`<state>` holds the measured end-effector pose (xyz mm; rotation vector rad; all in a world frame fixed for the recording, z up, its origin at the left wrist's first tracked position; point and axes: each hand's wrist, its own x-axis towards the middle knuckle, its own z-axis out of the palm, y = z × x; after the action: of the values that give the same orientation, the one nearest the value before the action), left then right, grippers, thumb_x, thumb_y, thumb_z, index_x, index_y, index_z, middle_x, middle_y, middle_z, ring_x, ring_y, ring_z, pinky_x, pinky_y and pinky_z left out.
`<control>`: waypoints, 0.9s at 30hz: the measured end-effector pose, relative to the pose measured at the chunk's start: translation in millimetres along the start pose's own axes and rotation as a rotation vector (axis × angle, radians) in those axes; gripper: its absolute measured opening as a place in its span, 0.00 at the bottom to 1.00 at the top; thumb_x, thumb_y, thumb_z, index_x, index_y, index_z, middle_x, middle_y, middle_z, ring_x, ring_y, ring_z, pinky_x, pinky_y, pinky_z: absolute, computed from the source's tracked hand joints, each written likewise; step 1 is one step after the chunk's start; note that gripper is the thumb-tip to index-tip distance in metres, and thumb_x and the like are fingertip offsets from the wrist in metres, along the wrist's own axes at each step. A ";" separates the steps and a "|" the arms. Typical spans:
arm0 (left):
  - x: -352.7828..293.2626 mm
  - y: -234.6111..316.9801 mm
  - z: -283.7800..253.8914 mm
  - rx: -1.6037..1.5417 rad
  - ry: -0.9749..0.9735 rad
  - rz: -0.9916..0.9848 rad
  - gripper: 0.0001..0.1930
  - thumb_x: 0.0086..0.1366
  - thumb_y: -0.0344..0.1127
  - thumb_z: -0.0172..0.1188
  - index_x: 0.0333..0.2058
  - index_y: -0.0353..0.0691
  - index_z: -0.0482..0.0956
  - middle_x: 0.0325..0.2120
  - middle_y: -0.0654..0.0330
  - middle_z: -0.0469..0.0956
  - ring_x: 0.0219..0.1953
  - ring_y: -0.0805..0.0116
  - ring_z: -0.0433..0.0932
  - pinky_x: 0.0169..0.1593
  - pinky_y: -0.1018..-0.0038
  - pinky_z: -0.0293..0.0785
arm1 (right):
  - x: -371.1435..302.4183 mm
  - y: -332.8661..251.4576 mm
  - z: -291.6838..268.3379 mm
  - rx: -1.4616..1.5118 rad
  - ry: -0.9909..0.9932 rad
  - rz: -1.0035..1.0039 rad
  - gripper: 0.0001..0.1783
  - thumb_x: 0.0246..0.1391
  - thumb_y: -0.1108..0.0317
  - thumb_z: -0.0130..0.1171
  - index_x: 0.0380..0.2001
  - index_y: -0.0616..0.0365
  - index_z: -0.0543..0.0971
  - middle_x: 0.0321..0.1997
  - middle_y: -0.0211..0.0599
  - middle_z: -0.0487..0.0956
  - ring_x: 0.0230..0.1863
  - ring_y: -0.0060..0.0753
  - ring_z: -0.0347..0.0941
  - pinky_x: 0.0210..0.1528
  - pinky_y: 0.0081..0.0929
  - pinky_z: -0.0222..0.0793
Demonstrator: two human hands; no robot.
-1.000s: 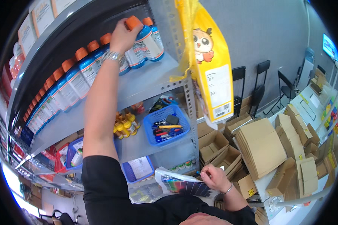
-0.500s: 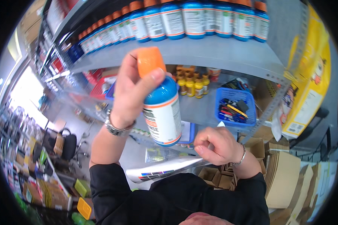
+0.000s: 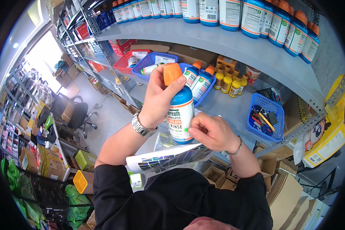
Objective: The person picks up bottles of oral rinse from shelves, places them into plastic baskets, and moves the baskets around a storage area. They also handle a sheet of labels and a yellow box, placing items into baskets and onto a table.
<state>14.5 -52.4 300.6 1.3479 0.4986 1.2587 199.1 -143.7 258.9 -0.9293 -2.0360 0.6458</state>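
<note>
The bottle in the left grip is before the shelf, left of the tool basket.

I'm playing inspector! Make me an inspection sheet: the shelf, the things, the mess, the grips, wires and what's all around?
Surface: grey shelf, lined with orange-capped shelf bottles.
Things in use: held bottle, blue, cap on; printed sheet below it.
Clutter: open boxes and flat cardboard, low on the right.
Left grip: holding the bottle near its cap.
Right grip: fingers curled beside the bottle's label; contact unclear.
Cables: nothing seen.
Surroundings: black chair, green bags, tool basket.
</note>
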 end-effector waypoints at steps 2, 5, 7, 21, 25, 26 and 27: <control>0.2 -0.9 -1.5 -0.007 -0.001 -0.005 0.28 0.63 0.37 0.68 0.54 0.35 0.63 0.44 0.61 0.74 0.43 0.78 0.74 0.47 0.78 0.74 | 2.1 -3.1 1.4 -0.047 0.004 0.013 0.10 0.59 0.61 0.61 0.33 0.52 0.72 0.23 0.32 0.78 0.24 0.41 0.78 0.25 0.35 0.69; -0.7 -4.2 -1.8 -0.022 -0.012 -0.017 0.28 0.63 0.37 0.68 0.54 0.35 0.62 0.44 0.60 0.74 0.44 0.77 0.75 0.47 0.77 0.74 | 0.3 -4.1 2.9 -0.106 0.029 0.033 0.11 0.58 0.61 0.62 0.31 0.52 0.72 0.21 0.31 0.77 0.23 0.40 0.78 0.23 0.35 0.69; -2.2 -5.3 -0.4 -0.033 -0.023 -0.026 0.28 0.63 0.37 0.68 0.55 0.35 0.62 0.44 0.60 0.74 0.44 0.77 0.75 0.48 0.77 0.74 | -1.6 -3.9 8.0 -0.162 0.100 -0.007 0.11 0.56 0.63 0.64 0.29 0.53 0.72 0.18 0.30 0.76 0.18 0.32 0.74 0.21 0.29 0.66; 54.5 -14.9 -43.3 0.149 -0.065 0.254 0.24 0.63 0.33 0.67 0.53 0.38 0.65 0.44 0.60 0.74 0.45 0.74 0.76 0.50 0.74 0.74 | -69.0 39.9 0.3 -0.042 0.366 0.376 0.11 0.59 0.61 0.62 0.36 0.56 0.74 0.20 0.32 0.78 0.20 0.30 0.75 0.24 0.27 0.67; 111.9 -65.1 -88.8 0.537 0.014 0.448 0.28 0.57 0.34 0.72 0.52 0.36 0.67 0.43 0.57 0.75 0.45 0.72 0.76 0.50 0.72 0.74 | -106.1 34.6 22.3 -0.108 0.454 0.537 0.10 0.59 0.62 0.62 0.37 0.55 0.75 0.20 0.34 0.78 0.19 0.29 0.75 0.24 0.26 0.66; 129.0 -75.5 -99.0 0.548 0.034 0.484 0.28 0.57 0.34 0.73 0.51 0.36 0.67 0.43 0.57 0.75 0.44 0.71 0.76 0.49 0.71 0.74 | -110.6 36.2 32.4 -0.115 0.486 0.570 0.10 0.59 0.62 0.62 0.37 0.55 0.76 0.20 0.34 0.78 0.19 0.29 0.75 0.23 0.26 0.66; 147.3 -89.1 -103.3 0.548 0.051 0.518 0.28 0.56 0.34 0.73 0.50 0.35 0.68 0.42 0.57 0.76 0.43 0.69 0.76 0.49 0.71 0.74 | -114.7 35.9 42.1 -0.148 0.489 0.619 0.10 0.59 0.62 0.62 0.38 0.54 0.76 0.20 0.34 0.78 0.19 0.30 0.75 0.23 0.27 0.66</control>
<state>7.3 141.9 250.6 1.9974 0.5755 1.6498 226.5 -217.8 159.0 -1.6520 -1.3666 0.5151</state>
